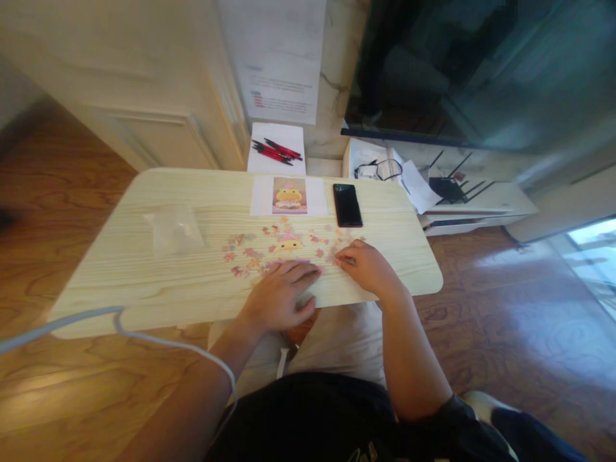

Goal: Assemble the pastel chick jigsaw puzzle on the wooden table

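Observation:
Small pink and yellow puzzle pieces (pixel 250 252) lie scattered on a light wooden table (pixel 144 269). A partly joined yellow figure (pixel 289 244) sits in their middle. My left hand (pixel 282 295) lies flat on the table near the front edge, fingers stretched out over some pieces. My right hand (pixel 368 266) rests beside it, fingers curled and pinching at pieces by its fingertips; what it holds is too small to make out. A reference picture (pixel 289 195) of the yellow figure lies at the table's far edge.
A black phone (pixel 347 205) lies right of the picture. A clear plastic bag (pixel 174 230) sits at the left. Red and black pens (pixel 276 151) rest on a white stand behind. Glasses (pixel 380 169), papers and a router (pixel 450 187) sit on a low shelf. A grey cable (pixel 144 333) crosses the front.

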Demonstrator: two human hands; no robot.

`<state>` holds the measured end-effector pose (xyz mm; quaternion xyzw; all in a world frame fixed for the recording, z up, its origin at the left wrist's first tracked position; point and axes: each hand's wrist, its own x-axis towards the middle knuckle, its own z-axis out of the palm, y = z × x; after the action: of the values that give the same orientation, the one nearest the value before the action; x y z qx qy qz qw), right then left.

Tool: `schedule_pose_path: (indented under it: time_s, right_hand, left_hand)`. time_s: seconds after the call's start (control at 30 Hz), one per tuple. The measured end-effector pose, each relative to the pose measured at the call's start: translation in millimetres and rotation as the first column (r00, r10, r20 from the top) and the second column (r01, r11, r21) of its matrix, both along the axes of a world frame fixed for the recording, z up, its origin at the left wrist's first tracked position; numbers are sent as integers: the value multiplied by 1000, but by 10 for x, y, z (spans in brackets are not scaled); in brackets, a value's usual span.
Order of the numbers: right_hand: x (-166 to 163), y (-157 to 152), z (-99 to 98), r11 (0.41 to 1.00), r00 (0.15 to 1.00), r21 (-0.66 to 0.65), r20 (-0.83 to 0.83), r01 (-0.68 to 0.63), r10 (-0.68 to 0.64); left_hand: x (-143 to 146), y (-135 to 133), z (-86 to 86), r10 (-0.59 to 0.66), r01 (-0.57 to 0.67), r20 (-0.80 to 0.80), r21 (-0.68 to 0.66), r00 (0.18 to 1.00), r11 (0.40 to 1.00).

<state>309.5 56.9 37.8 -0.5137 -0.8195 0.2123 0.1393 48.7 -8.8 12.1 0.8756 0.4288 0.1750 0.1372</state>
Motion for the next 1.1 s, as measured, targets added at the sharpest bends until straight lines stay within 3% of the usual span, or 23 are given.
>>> schedule_pose_path:
  time_s: [0.23, 0.53, 0.7, 0.87, 1.1]
  right_hand:
    - [25, 21, 51, 997, 997, 0, 13, 73, -73]
    - [-205, -40, 41, 999, 999, -4, -3, -37, 37]
    - [-207, 33, 84, 999, 997, 31, 68, 33, -35]
    - [-404, 208, 98, 991, 989, 92, 95, 100, -109]
    - [-562, 364, 13, 983, 968, 47, 172, 177, -182]
  left_hand:
    - [-12, -7, 10, -24, 24, 28, -2, 999, 1000]
    - [-14, -13, -3, -12, 12, 20, -12, 1000, 1000]
    - [-2, -19, 30, -13, 13, 16, -10, 1000, 1000]
    - [19, -26, 26, 96, -97, 44, 29, 994, 995]
    - [17, -18, 30, 154, -155, 57, 27, 987, 987]
